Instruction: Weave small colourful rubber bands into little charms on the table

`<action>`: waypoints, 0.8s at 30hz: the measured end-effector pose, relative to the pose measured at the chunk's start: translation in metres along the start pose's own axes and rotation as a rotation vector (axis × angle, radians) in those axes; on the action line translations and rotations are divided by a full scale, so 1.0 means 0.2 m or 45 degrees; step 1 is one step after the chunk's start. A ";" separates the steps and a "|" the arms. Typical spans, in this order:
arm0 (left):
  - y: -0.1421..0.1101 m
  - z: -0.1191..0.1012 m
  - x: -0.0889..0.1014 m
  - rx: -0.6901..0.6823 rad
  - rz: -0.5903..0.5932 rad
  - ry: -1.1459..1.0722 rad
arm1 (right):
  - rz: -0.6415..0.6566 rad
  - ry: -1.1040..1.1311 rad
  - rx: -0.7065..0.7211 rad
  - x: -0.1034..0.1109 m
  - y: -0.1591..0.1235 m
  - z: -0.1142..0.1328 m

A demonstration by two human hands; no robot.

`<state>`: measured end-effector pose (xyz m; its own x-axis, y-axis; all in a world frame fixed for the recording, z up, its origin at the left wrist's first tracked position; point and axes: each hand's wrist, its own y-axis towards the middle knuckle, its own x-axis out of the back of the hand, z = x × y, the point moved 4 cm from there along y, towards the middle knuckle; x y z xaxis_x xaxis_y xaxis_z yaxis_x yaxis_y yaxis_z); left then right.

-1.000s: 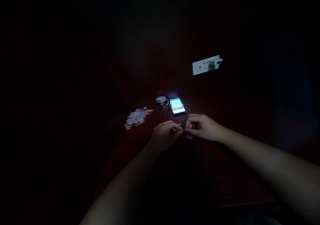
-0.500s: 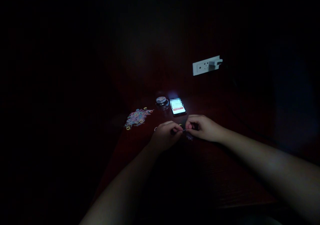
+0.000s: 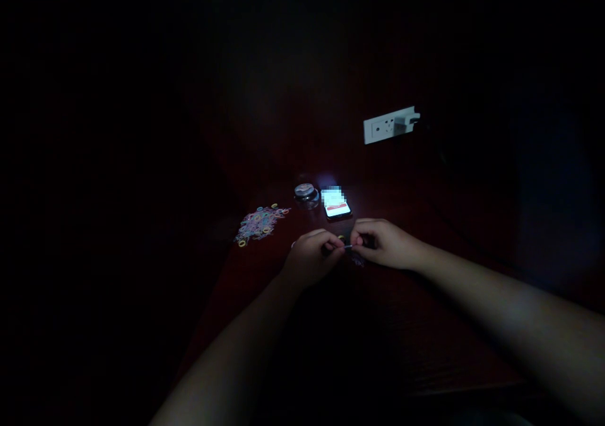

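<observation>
Between my two hands runs a short, thin, pale elastic band, pulled taut from fingertip to fingertip. My left hand pinches its left end with thumb and forefinger. The other end sits in the closed fingers of my right hand. Just below the fingertips lies a little cluster of purplish bands. A yellow hair band shows partly behind the fingers. Off to the left is a loose pile of small coloured hair bands; some are thicker yellow, blue and orange rings.
A phone with a lit screen lies just beyond my hands. Left of it stands a small clear jar with a patterned lid. A white socket strip with a plug is on the wall behind the dark red table.
The elastic band between my fingertips shows a little brighter and straighter now. Both hands stay in nearly the same place.
</observation>
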<state>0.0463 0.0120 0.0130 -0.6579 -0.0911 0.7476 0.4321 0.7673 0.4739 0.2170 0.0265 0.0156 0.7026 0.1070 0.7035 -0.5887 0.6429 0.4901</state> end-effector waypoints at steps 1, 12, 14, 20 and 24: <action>0.00 0.00 0.00 -0.012 0.005 -0.002 | 0.002 0.002 0.002 0.00 0.00 0.00; 0.01 -0.02 0.02 -0.120 0.027 -0.001 | 0.031 0.024 -0.002 0.00 0.00 0.01; 0.01 -0.02 0.01 -0.131 0.047 0.020 | 0.040 0.032 0.005 0.00 0.00 0.01; 0.01 -0.04 0.01 -0.155 0.070 0.067 | 0.092 0.045 0.018 0.00 0.00 0.02; 0.01 -0.04 0.01 -0.157 0.078 0.072 | 0.099 0.046 0.026 0.00 0.00 0.02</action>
<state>0.0510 0.0085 0.0207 -0.5937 -0.0851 0.8002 0.5449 0.6892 0.4776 0.2161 0.0236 0.0173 0.6682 0.1839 0.7209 -0.6497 0.6163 0.4451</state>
